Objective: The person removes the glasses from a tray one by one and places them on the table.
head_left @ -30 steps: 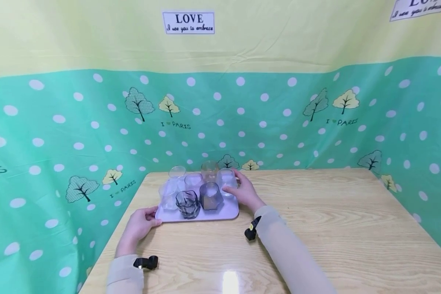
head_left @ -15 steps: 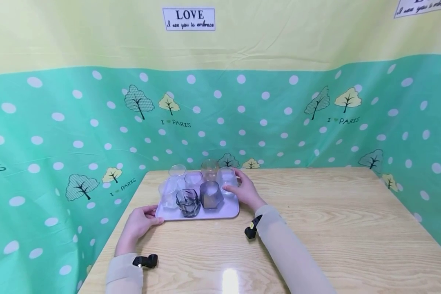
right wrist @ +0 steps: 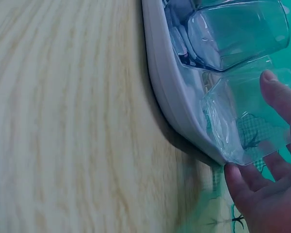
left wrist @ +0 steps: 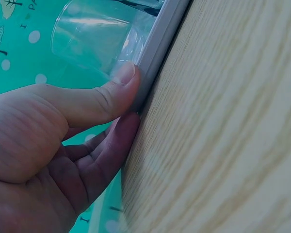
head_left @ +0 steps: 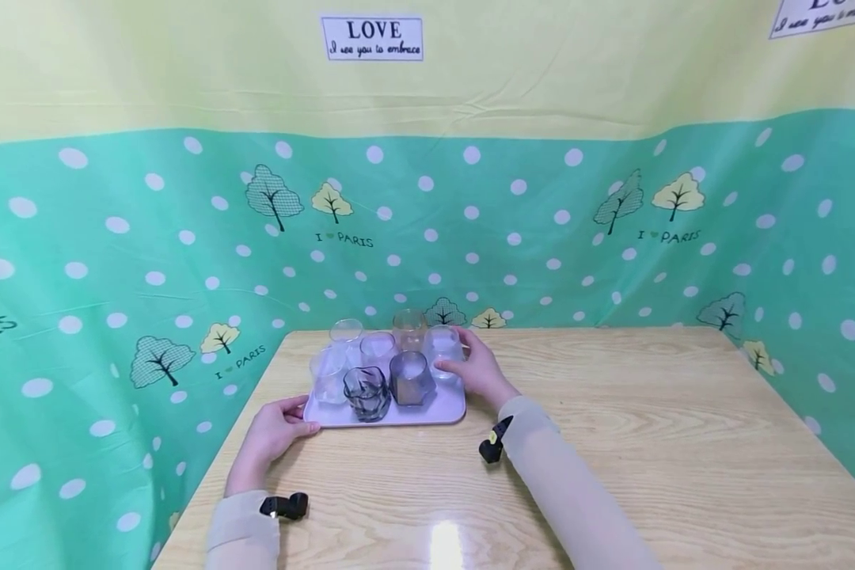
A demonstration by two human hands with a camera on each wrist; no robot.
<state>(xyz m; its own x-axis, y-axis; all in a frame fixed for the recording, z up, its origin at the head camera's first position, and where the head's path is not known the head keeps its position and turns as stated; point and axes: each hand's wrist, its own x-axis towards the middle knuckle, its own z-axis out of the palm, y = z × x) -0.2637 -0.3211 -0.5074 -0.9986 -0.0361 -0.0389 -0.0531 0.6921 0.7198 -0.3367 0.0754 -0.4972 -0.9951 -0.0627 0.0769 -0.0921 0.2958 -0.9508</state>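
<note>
A pale lilac tray (head_left: 442, 412) full of drinking glasses lies at the back left of the table. My left hand (head_left: 274, 431) grips its front left corner, thumb on the rim (left wrist: 146, 60) and fingers at the outer side. At the tray's right end, my right hand (head_left: 480, 372) holds a clear glass (right wrist: 247, 114) between thumb and fingers; the glass stands upright, and the little finger is right by the tray edge. A dark wavy glass (head_left: 366, 396) and a grey faceted glass (head_left: 411, 381) stand in front. Behind them are pink (head_left: 378, 348) and amber (head_left: 409, 323) glasses.
More clear glasses stand on the tray's left, one in front (head_left: 328, 378) and one behind (head_left: 346, 331). The wooden table (head_left: 634, 443) reaches to a green dotted curtain (head_left: 513, 237) at the back and sides. A black wrist camera (head_left: 285, 507) sits on each sleeve.
</note>
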